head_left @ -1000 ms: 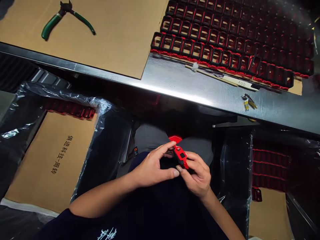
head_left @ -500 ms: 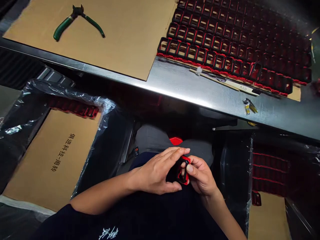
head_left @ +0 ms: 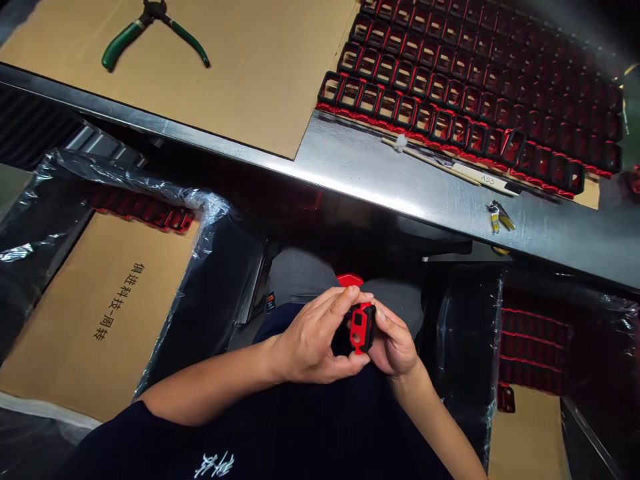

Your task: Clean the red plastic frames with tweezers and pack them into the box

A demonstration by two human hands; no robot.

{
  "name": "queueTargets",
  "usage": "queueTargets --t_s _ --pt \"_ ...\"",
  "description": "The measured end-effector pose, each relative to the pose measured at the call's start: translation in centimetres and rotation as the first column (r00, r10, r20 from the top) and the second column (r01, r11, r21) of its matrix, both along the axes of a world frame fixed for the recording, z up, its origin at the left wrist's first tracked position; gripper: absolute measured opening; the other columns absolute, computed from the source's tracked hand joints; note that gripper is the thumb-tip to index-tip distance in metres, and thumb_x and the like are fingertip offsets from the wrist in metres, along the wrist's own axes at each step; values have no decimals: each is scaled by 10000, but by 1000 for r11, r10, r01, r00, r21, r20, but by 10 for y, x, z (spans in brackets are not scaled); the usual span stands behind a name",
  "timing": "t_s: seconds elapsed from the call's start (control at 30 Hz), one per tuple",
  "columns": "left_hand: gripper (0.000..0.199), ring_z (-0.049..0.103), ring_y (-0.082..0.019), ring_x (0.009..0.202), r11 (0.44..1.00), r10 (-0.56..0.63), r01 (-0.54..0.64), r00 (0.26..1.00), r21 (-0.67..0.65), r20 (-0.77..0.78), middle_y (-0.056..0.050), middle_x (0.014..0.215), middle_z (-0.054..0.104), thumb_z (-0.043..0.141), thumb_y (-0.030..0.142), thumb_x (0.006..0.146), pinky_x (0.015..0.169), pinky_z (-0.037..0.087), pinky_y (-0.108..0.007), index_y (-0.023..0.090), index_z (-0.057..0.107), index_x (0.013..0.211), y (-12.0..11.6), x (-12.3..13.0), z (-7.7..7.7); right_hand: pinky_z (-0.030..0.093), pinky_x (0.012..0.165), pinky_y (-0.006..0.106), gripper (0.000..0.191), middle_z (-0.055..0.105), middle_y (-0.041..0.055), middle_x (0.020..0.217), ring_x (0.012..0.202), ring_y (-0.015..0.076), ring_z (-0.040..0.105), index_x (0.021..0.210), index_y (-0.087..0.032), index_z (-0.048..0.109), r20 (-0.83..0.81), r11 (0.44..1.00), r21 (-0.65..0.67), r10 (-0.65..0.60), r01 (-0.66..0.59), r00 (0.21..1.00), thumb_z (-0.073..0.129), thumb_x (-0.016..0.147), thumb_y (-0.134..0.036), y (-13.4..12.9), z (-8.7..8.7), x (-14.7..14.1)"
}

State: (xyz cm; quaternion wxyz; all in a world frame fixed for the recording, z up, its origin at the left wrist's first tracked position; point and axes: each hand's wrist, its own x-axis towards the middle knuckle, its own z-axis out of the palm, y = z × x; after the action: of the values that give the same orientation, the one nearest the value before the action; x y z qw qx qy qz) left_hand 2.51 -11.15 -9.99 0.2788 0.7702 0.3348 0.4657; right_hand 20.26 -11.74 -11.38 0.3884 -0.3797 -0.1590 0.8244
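Observation:
Above my lap I hold a red and black plastic housing [head_left: 359, 327], its red face with a square hole and a round hole turned toward the left. My left hand [head_left: 320, 340] pinches it by the ends, thumb at the lower end and fingers at the upper one. Against its black side rest the fingers of my right hand [head_left: 397, 340], the thumb near the upper corner. Part of the housing is hidden by my fingers.
Rows of similar black and red housings [head_left: 387, 103] stand on the metal bench [head_left: 350, 157]. Green-handled cutting pliers [head_left: 155, 10] lie on cardboard [head_left: 240, 67]. Small yellow-handled nippers [head_left: 499, 217] and a marker [head_left: 485, 177] are nearby. Plastic-lined bins with cardboard [head_left: 105, 293] flank me, holding more housings [head_left: 533, 353].
The housing has been turned so its red face shows toward the left. My left fingers have closed onto its ends, and my right hand has shifted to its black side.

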Motion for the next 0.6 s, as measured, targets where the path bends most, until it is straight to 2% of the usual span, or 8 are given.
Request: queueTargets --t_s 0.2,0.4,0.6 --pt "1060 675 -329 1128 1000 11 -12 995 -17 -95 -234 1260 668 755 300 830 890 615 -524 126 76 1625 3 -2 2 573 533 250 416 751 49 830 628 167 693 1173 -192 688 -64 999 -24 31 -33 997 745 876 -477 -5 -10 -1" --pt "1132 687 -330 1054 996 21 -34 987 -78 -162 -225 1208 679 784 321 795 865 621 -530 110 43 1625 5 -2 7 597 534 270 364 758 54 787 602 177 711 1031 -170 702 -49 998 -56 35 -38 998 752 873 -494 -7 -13 -2" --pt "1164 686 -333 1054 995 24 -41 983 -94 -183 -219 1223 672 800 367 789 862 620 -543 136 25 1627 3 -4 6 550 475 212 358 758 63 788 628 172 715 984 -159 703 -32 998 -56 41 -43 999 757 870 -494 -6 -12 -3"
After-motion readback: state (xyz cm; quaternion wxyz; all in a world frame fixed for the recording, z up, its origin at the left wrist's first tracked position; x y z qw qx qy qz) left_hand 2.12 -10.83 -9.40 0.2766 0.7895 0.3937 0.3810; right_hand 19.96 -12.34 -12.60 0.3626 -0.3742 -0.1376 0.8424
